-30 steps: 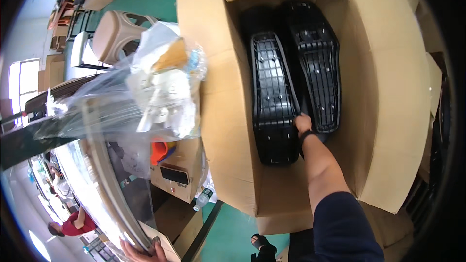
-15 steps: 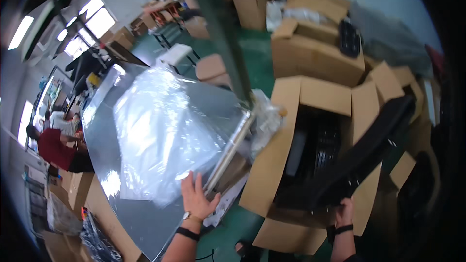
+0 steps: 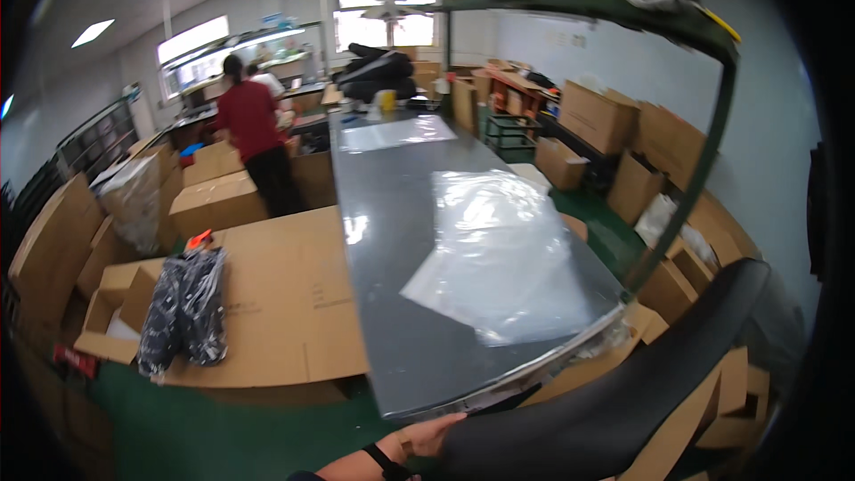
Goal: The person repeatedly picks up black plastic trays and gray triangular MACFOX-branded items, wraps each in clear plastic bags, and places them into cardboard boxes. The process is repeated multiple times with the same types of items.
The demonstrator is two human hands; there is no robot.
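A long, curved black motorcycle seat (image 3: 606,405) slants across the lower right, its smooth padded side showing. My left hand (image 3: 431,436), with a watch and a black band at the wrist, grips the seat's near left end. The fingers are partly hidden behind it. My right hand is out of view. Just beyond the seat, clear plastic bags (image 3: 508,254) lie spread on a dark grey, shiny table (image 3: 392,321).
Open cardboard boxes (image 3: 739,392) stand under and beside the seat. A green metal post (image 3: 686,196) rises at the table's right corner. On the left, a plastic-wrapped dark bundle (image 3: 187,312) lies on flat cardboard (image 3: 285,303). A person in red (image 3: 249,125) stands farther back.
My view has swung left and up. The seat has come up from over the open box toward the table's edge. My left hand went from the bags' edge to the seat; my right left view.
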